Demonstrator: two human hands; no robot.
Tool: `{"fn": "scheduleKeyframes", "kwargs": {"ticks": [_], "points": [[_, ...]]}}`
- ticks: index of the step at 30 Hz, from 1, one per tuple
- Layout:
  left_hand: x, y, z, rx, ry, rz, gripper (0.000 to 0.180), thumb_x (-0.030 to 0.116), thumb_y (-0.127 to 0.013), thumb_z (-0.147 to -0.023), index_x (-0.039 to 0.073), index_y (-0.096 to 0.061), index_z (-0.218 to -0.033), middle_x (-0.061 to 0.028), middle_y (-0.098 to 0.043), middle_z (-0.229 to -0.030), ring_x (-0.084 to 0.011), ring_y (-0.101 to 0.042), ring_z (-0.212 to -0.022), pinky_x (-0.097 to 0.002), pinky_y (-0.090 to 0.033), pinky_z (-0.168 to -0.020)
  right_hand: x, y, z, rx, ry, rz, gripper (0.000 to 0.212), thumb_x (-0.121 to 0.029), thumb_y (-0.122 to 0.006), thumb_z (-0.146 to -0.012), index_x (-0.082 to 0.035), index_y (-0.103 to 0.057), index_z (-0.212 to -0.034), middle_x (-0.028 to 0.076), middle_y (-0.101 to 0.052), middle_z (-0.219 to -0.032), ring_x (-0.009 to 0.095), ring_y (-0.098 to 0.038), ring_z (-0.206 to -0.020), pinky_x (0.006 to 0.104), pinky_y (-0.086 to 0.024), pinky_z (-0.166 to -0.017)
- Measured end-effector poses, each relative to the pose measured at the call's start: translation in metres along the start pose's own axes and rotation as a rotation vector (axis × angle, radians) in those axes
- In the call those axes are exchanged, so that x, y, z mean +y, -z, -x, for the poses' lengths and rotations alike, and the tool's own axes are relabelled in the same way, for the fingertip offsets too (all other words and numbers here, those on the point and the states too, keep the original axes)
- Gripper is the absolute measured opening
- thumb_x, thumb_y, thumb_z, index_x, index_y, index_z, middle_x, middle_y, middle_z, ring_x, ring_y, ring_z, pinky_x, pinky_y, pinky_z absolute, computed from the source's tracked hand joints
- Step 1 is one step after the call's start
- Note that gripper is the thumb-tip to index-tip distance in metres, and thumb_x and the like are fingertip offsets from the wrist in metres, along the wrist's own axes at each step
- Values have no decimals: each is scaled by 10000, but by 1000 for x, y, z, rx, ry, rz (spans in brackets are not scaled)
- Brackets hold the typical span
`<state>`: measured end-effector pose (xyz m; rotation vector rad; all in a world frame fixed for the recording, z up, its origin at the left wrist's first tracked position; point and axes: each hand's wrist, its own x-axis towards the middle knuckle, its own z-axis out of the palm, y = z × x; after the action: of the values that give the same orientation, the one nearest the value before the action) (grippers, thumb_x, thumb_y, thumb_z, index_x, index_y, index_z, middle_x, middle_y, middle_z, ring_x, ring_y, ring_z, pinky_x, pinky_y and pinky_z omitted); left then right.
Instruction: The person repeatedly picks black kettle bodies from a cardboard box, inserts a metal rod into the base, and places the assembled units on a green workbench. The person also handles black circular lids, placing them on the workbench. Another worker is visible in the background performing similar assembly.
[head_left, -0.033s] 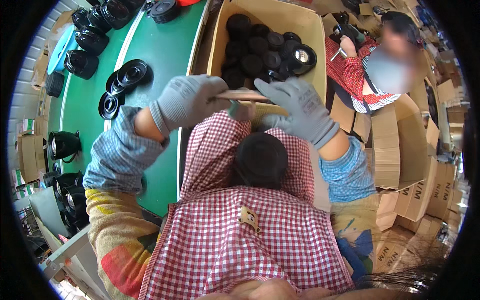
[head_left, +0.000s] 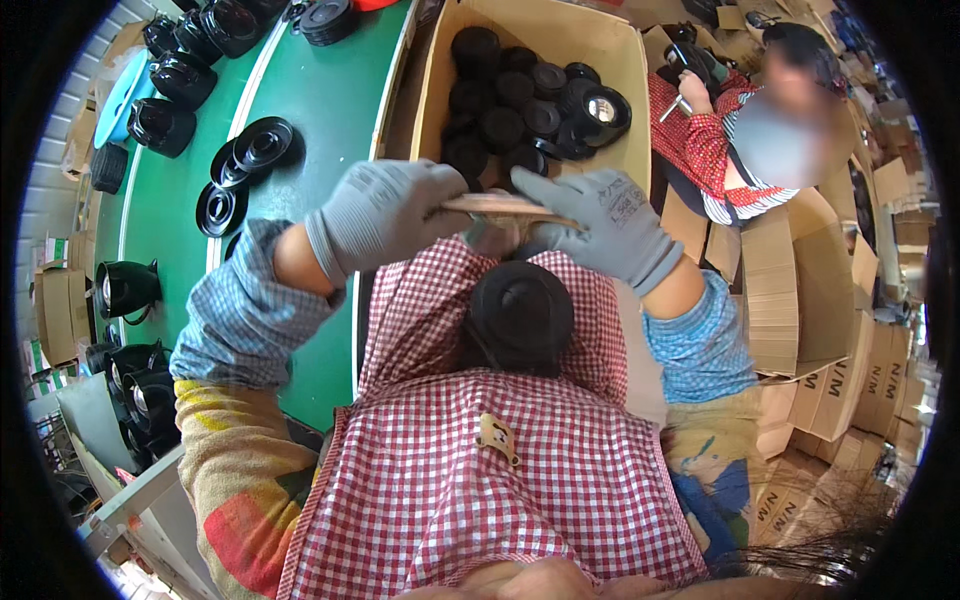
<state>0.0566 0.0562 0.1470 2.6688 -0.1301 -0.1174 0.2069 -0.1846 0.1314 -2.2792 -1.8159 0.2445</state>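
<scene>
My left grip [head_left: 388, 212] clasps a thin strip [head_left: 500, 204], my right grip [head_left: 618, 226] its right end; a black cap [head_left: 522, 312] sits nearer, between my knees [head_left: 420, 300].

Thin brownish piece [head_left: 508, 206], edge-on

Counter [head_left: 335, 105], one, at my left: green top, pale line running along it. Bearing: black ringed discs [head_left: 264, 147], at least three, grouped mid-surface, some overlapping; dark round pieces [head_left: 328, 20], stacked, far end; glossy black vessels [head_left: 162, 127], in a row, left side; black handled vessel [head_left: 127, 288], one, left edge, nearer me.
</scene>
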Motion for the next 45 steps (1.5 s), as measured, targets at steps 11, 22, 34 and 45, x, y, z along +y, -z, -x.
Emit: {"fn": "scheduleKeyframes", "kwargs": {"ticks": [11,22,34,45], "points": [[43,-71,13,-108,-140,81,304,325,-706,-906,73,-700,-1075,-142,-682,-934,-345,-682,-899,-434,-538,-768,-4,-38,89,-67,-87,-515,522,-375,-673,-922,-159,-622,-1395,144,-702,-1242,330,-685,-1114,407,-543,-954],[16,-84,-18,-206,-296,209,341,406,-679,-931,119,-724,-1108,-131,-709,-934,-350,-695,-881,-451,-542,-778,-30,-48,102,-127,-142,-328,582,-437,-515,-1025,-156,-453,-1531,194,-685,-863,374,-674,-761,500,-526,-701],[-10,-108,-36,-311,-155,427,347,366,-558,-977,63,-718,-1033,-202,-702,-905,-382,-687,-882,-452,-541,-778,-5,-68,65,22,109,-313,716,-483,-555,-954,-175,-379,-1576,192,-219,-1665,387,-191,-1536,556,-84,-1243],[-51,-177,-77,536,-113,548,360,206,-540,-1029,23,-598,-1334,-184,-636,-1296,-308,-629,-1152,-411,-508,-990,-35,-94,31,43,13,-1512,990,-757,-323,-973,-81,-53,-1645,218,-233,-1657,352,-209,-1548,479,-105,-1257]]}}
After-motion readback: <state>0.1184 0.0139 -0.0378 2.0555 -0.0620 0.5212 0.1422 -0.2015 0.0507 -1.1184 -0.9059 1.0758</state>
